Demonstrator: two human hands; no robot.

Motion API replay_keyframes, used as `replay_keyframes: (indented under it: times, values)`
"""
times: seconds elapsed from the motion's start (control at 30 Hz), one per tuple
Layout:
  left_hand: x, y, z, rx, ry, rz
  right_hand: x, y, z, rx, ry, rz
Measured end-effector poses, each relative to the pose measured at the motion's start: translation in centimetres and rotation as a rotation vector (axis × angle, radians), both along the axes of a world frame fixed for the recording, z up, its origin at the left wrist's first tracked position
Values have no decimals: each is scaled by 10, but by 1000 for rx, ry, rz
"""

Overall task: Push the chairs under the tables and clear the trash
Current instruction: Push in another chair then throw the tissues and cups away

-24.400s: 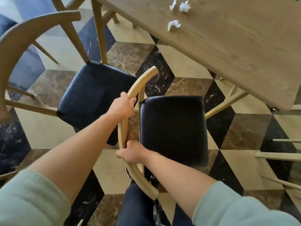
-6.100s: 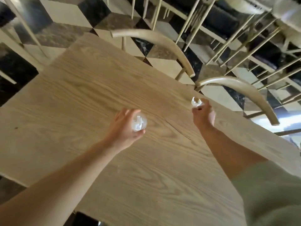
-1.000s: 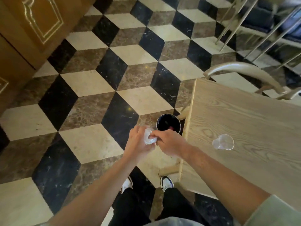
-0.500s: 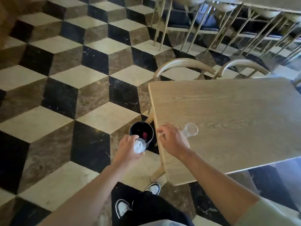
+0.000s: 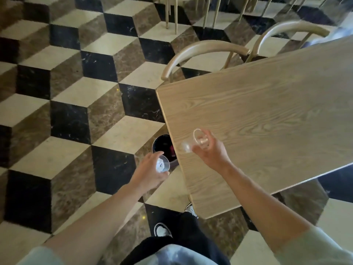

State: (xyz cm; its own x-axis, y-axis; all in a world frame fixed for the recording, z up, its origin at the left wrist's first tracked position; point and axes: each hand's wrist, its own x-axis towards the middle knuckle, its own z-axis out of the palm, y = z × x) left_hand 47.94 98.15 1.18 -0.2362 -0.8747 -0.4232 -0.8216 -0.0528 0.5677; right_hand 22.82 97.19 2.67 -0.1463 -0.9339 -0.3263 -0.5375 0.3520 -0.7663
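Observation:
My left hand (image 5: 150,170) holds a clear plastic cup (image 5: 163,165) with a crumpled white tissue inside, just in front of a small black bin (image 5: 162,145) on the floor by the table's corner. My right hand (image 5: 212,153) grips a second clear plastic cup (image 5: 200,139) on its side, over the near left part of the light wooden table (image 5: 267,111). Two chairs with curved wooden backs (image 5: 202,49) (image 5: 290,27) are tucked against the table's far edge.
The floor is a cube-pattern tile in black, brown and cream, open to the left. More chair legs (image 5: 172,14) and tables stand at the far top. My feet (image 5: 162,229) are by the table's near corner, where a table leg is partly hidden.
My right hand has picked the clear cup up off the table. My left hand with the tissue-filled cup stays beside the bin. The view has shifted closer to the table.

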Motion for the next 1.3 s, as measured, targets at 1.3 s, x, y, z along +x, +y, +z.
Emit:
replay_keyframes:
  times: [1.3]
  values:
    - [157, -220, -78, 127, 273, -242, 246, -155, -56, 512, -110, 196]
